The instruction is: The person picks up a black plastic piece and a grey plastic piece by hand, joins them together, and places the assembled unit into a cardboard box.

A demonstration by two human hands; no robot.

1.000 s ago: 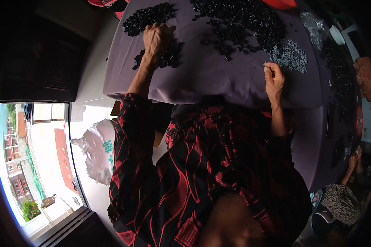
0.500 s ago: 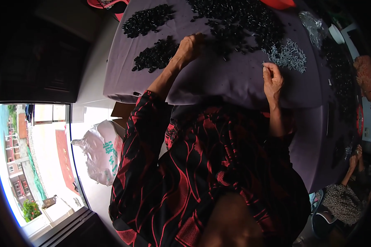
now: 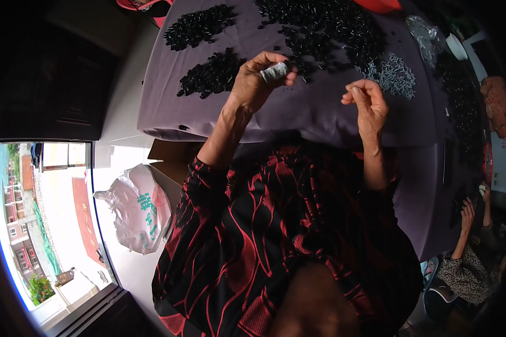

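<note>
My left hand (image 3: 253, 84) is raised above the purple table cloth (image 3: 320, 115) and grips a small grey-white roll (image 3: 275, 72) between thumb and fingers. My right hand (image 3: 367, 101) is lifted to its right, fingers curled together, pinching something too small to make out. Piles of small black pieces (image 3: 211, 76) lie on the cloth just left of my left hand, with a bigger spread (image 3: 326, 25) beyond both hands. A patch of small silvery pieces (image 3: 393, 73) lies past my right hand.
Another black pile (image 3: 199, 25) sits at the far left of the table. A white plastic bag (image 3: 135, 208) lies on the floor at my left. Another person's hands (image 3: 472, 205) work at the table's right side, near more black pieces (image 3: 461, 95).
My left hand came back from the black pile at the left, now lifted and holding the grey-white roll. My right hand rose off the cloth and curled its fingers.
</note>
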